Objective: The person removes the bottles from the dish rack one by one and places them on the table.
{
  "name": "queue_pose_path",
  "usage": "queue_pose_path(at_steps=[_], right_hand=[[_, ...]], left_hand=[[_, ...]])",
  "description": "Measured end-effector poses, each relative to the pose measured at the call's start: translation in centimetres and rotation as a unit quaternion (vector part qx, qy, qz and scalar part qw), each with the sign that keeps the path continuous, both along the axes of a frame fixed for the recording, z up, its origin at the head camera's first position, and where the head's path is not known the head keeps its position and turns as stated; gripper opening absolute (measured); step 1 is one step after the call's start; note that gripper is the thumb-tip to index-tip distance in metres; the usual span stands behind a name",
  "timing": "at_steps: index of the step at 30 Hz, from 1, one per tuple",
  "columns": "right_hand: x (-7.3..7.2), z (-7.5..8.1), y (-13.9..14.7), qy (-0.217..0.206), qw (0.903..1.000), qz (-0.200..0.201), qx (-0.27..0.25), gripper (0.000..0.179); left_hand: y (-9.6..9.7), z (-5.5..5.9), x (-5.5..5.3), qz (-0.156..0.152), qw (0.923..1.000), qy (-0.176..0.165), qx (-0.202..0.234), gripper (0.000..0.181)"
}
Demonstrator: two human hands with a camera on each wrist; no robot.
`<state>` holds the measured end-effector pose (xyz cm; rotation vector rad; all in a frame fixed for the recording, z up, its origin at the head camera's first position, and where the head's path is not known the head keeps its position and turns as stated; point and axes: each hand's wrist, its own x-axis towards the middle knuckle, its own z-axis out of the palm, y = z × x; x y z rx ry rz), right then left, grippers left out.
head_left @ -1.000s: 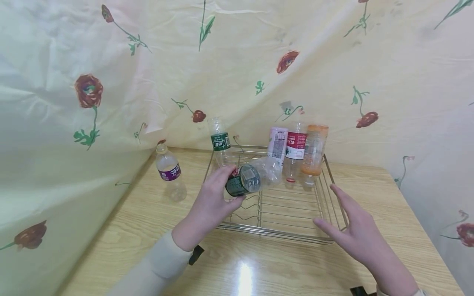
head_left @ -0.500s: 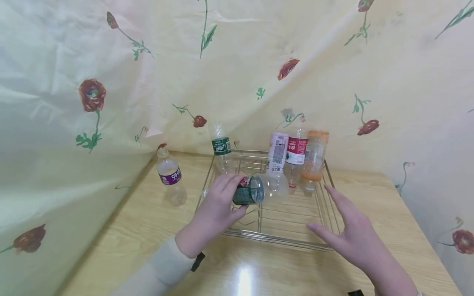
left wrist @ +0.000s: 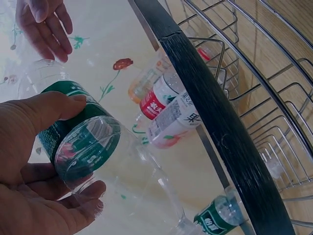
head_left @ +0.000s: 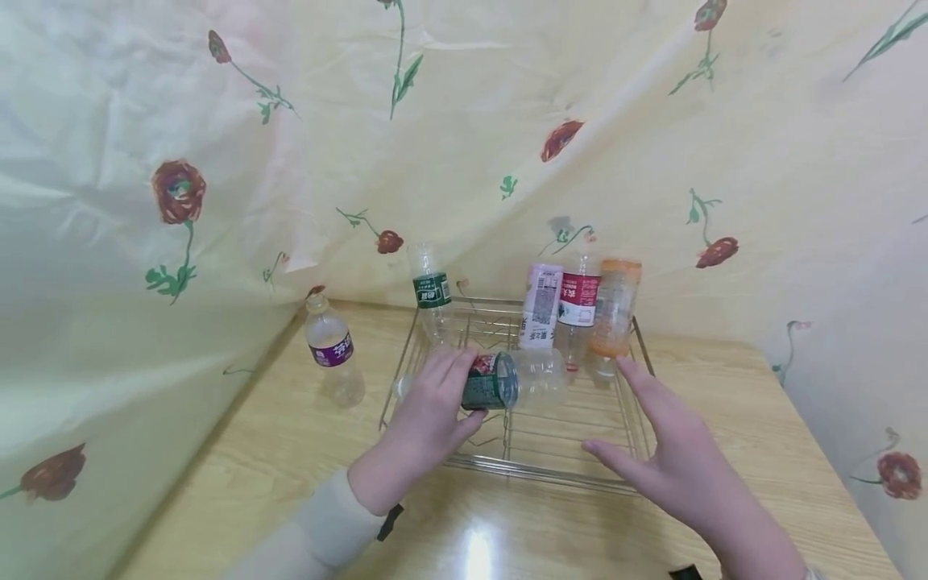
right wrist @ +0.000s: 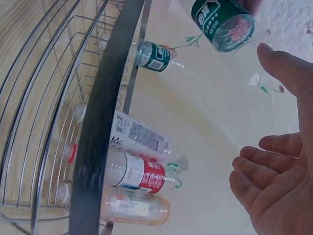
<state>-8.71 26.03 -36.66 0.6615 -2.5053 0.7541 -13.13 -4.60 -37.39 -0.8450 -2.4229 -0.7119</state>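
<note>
My left hand (head_left: 424, 403) grips a clear plastic bottle with a green label (head_left: 487, 383), fingers on one side and thumb on the other. Held sideways above the wire rack (head_left: 471, 461), the bottle has its base to the right and its narrow end partly behind the hand. In the left wrist view the thumb presses on the green label (left wrist: 68, 93). Apart from the bottle, my right hand (head_left: 670, 451) hovers over the rack's right side, thumb and fingers spread and holding nothing. In the right wrist view its palm (right wrist: 283, 196) faces the bottle.
Bottles stand neck down along the rack's back: one green-labelled (head_left: 432, 292) at left, then pink (head_left: 541, 304), red-labelled (head_left: 578, 300) and orange (head_left: 616, 306) ones at right. A purple-labelled bottle (head_left: 333, 350) stands upright on the table left of the rack. A flowered cloth (head_left: 464, 161) hangs behind.
The left hand has lowered the green-labelled bottle slightly and turned it from tilted to nearly level. My right hand has moved left, closer to the bottle, still spread.
</note>
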Motion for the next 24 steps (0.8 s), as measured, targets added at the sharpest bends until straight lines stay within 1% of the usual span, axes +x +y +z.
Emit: queue_pose_path(at_steps=[2,4,7,10,15,18,21,24], right_hand=[[0.1,0.1,-0.3,-0.001,1.0000,0.005,0.002,0.111],[0.2,0.2,-0.6,0.004,1.0000,0.008,0.002,0.113],[0.2,0.3,-1.0,0.024,0.9996,0.015,0.002,0.114],[0.2,0.6,-1.5,0.040,0.9989,0.026,0.004,0.111],[0.2,0.7,-2.5,0.031,0.9988,0.029,0.025,0.105],[0.1,0.7,-2.9,0.034,0.9981,0.033,0.040,0.104],[-0.1,0.7,-3.3,0.046,0.9968,0.049,0.044,0.102],[-0.3,0.8,-3.6,0.055,0.9954,0.060,0.051,0.097]], left_hand=[[-0.1,0.0,0.2,0.002,1.0000,-0.005,-0.005,0.084],[-0.1,0.1,0.3,0.002,0.9999,-0.002,-0.014,0.082],[-0.1,0.2,0.4,0.002,0.9994,0.011,-0.033,0.080],[-0.1,0.3,0.5,0.004,0.9986,0.021,-0.048,0.078],[0.1,0.2,0.6,0.011,0.9967,0.032,-0.074,0.078],[0.3,0.2,0.7,0.011,0.9949,0.049,-0.087,0.077],[0.7,0.3,0.6,0.011,0.9924,0.075,-0.097,0.074],[1.1,0.2,0.5,0.012,0.9897,0.093,-0.108,0.070]])
